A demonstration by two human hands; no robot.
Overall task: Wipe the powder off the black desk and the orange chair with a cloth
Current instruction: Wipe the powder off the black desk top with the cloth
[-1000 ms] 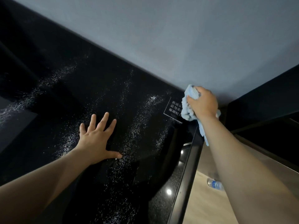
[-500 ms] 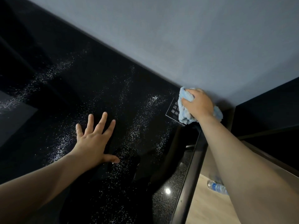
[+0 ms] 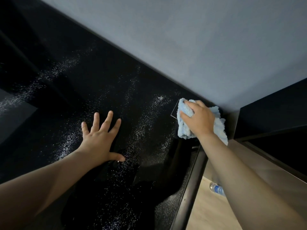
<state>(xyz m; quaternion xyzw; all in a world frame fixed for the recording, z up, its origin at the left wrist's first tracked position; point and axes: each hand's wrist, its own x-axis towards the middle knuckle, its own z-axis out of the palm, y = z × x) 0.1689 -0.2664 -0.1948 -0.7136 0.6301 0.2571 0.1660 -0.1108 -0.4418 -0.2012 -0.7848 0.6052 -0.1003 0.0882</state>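
The black desk (image 3: 106, 90) fills the left and middle of the head view, with streaks of white powder (image 3: 142, 128) scattered across it. My right hand (image 3: 198, 119) grips a light blue cloth (image 3: 184, 128) and presses it onto the desk's far right corner, over a small sign. My left hand (image 3: 99, 140) lies flat on the desk with fingers spread, left of the powder streak. The orange chair is not in view.
A grey wall (image 3: 199, 47) runs along the desk's far edge. A dark cabinet (image 3: 274, 113) stands at the right. Below the desk's right edge lies a wooden floor (image 3: 209, 213) with a plastic water bottle (image 3: 216, 189) on it.
My right hand has slid the cloth leftward and toward me, from the wall corner onto the small sign. My left hand has stayed flat on the desk.
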